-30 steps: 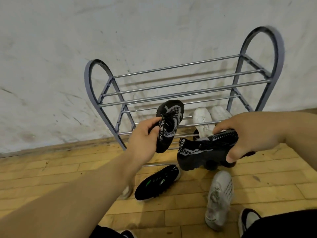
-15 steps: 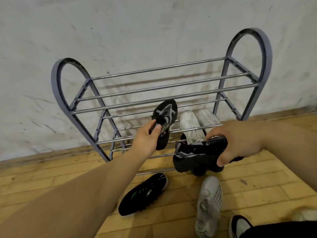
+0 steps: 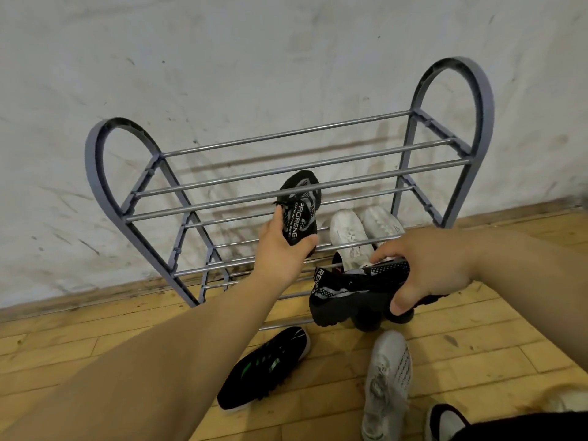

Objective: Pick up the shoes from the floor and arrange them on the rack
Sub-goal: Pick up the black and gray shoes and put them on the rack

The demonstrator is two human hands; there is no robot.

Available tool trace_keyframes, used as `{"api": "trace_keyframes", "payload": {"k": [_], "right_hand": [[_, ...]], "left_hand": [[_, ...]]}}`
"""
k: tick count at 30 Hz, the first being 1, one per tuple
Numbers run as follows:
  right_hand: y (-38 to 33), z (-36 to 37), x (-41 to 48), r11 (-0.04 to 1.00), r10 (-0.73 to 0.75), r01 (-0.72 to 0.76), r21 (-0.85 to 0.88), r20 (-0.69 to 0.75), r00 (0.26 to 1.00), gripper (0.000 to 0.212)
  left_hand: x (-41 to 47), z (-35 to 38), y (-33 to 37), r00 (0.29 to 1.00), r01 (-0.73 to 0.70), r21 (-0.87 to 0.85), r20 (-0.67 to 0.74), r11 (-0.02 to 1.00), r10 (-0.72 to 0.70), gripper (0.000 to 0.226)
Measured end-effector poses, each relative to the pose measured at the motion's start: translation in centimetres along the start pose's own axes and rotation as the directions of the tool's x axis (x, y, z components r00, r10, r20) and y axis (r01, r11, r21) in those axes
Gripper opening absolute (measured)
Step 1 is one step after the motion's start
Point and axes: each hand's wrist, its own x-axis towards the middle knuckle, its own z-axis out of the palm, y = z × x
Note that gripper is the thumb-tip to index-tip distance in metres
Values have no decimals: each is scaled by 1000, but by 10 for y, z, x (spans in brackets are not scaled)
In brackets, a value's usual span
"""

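left hand (image 3: 280, 249) grips one black knit sneaker (image 3: 300, 208) inside the grey metal-bar rack (image 3: 127, 198), right hand (image 3: 429, 268) grasps its mate (image 3: 353, 291).

Right hand (image 3: 436, 268) covers heel of black shoe (image 3: 356, 294); bottom edge crops grey shoe (image 3: 386, 386); near-right corner shoe (image 3: 444, 423) mostly hidden.

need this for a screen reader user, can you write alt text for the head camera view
A person's left hand pushes a black knit shoe onto a grey shoe rack while the right hand holds its mate. Two white shoes sit on the rack.
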Motion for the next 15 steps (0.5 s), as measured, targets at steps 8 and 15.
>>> {"api": "trace_keyframes", "payload": {"k": [8,15], "right_hand": [[12,4,2,1000,-11,11,-1,-19,1000,113],[10,4,-12,980,-194,199,9,-171,966,124]], "left_hand": [[6,-1,-6,994,112,450,-39,886,-105,104],[-55,-26,28,894,-236,292,438,927,89,74]]}}
